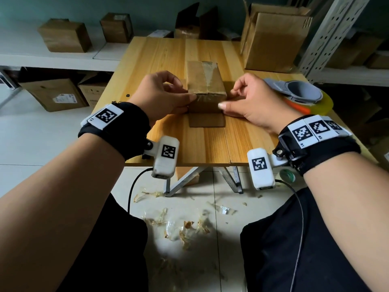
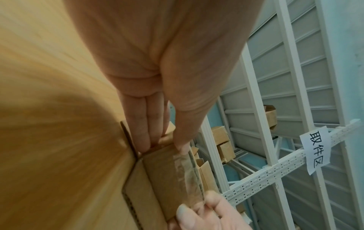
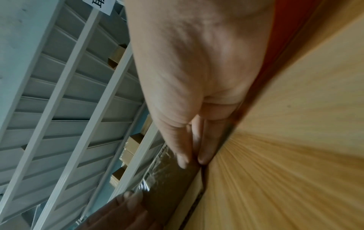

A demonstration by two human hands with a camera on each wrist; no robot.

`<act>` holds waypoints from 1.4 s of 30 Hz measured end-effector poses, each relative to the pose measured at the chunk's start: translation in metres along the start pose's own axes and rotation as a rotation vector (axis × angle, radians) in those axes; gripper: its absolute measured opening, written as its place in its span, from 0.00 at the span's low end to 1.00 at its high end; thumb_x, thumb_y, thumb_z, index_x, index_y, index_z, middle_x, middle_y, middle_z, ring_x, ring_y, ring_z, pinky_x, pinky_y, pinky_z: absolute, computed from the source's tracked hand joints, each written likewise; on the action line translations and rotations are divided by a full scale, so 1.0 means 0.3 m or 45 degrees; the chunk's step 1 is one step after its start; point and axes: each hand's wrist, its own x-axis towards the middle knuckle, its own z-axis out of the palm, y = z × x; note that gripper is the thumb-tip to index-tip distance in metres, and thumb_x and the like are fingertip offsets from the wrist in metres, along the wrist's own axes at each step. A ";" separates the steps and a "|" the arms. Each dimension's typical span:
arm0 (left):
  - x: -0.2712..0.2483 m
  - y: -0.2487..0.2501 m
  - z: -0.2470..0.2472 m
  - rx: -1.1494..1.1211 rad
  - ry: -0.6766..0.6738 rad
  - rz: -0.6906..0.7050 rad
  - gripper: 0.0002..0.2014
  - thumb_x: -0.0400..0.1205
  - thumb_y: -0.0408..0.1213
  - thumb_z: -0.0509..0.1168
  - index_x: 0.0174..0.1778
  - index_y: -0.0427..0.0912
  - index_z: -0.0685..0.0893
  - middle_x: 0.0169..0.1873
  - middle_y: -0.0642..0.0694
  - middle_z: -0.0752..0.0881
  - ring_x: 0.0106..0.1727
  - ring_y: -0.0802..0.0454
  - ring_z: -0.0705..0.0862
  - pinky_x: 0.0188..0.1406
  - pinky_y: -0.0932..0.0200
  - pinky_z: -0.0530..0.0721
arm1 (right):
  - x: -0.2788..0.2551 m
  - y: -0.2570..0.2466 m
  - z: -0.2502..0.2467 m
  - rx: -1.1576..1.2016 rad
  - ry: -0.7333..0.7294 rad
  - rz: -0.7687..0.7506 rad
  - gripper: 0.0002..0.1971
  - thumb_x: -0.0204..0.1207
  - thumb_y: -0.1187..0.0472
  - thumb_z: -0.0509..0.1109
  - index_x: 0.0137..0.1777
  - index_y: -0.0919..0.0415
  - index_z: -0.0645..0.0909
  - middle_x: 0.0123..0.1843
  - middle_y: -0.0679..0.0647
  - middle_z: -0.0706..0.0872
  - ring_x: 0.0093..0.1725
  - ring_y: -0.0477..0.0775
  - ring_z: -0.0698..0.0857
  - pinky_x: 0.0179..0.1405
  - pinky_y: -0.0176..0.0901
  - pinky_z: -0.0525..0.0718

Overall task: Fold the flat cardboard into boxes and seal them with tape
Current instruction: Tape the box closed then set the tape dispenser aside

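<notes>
Both my wrists hang past the near edge of the table (image 1: 160,60). My left hand (image 1: 162,95) pinches the near left corner of the one small cardboard box (image 1: 205,81) at mid-table – thumb on its taped top edge. My right hand (image 1: 250,102) pinches the right corner. One flap (image 1: 207,121) lies flat toward me. Right of that, a tape dispenser (image 1: 303,95) crowds my right hand; a big open carton (image 1: 271,39) blocks the far right corner.

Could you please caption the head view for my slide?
Both hands grip a taped cardboard box on the wooden table.
</notes>
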 end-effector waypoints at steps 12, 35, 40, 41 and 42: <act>-0.064 0.031 0.031 0.320 -0.006 0.065 0.24 0.69 0.59 0.86 0.60 0.58 0.94 0.58 0.55 0.91 0.55 0.54 0.92 0.56 0.49 0.94 | -0.084 -0.073 -0.009 -0.218 -0.083 -0.094 0.39 0.65 0.42 0.88 0.78 0.44 0.84 0.68 0.44 0.89 0.68 0.44 0.88 0.74 0.52 0.85; -0.085 0.049 0.007 0.581 -0.093 0.103 0.20 0.78 0.39 0.82 0.66 0.49 0.92 0.52 0.48 0.94 0.44 0.52 0.95 0.52 0.57 0.94 | -0.073 -0.072 0.025 -0.207 -0.062 -0.091 0.26 0.75 0.65 0.84 0.73 0.52 0.88 0.59 0.47 0.95 0.57 0.41 0.92 0.55 0.31 0.89; -0.068 0.042 -0.028 0.560 -0.155 0.084 0.19 0.79 0.35 0.80 0.65 0.52 0.92 0.56 0.53 0.93 0.48 0.55 0.94 0.53 0.58 0.93 | -0.080 -0.065 0.009 0.042 -0.175 0.020 0.23 0.79 0.74 0.78 0.70 0.51 0.89 0.51 0.53 0.97 0.50 0.49 0.95 0.48 0.41 0.95; -0.070 0.039 -0.031 0.550 -0.171 0.081 0.18 0.80 0.34 0.79 0.65 0.53 0.92 0.58 0.52 0.92 0.49 0.55 0.94 0.52 0.59 0.93 | -0.083 -0.066 0.006 0.039 -0.175 0.014 0.23 0.79 0.73 0.78 0.70 0.51 0.89 0.51 0.53 0.97 0.49 0.48 0.94 0.48 0.41 0.95; -0.073 0.036 -0.034 0.527 -0.188 0.079 0.18 0.81 0.34 0.78 0.65 0.52 0.91 0.59 0.51 0.91 0.49 0.54 0.94 0.51 0.60 0.94 | -0.084 -0.066 0.003 0.023 -0.174 0.004 0.23 0.79 0.72 0.79 0.71 0.51 0.88 0.52 0.52 0.97 0.49 0.48 0.94 0.49 0.41 0.95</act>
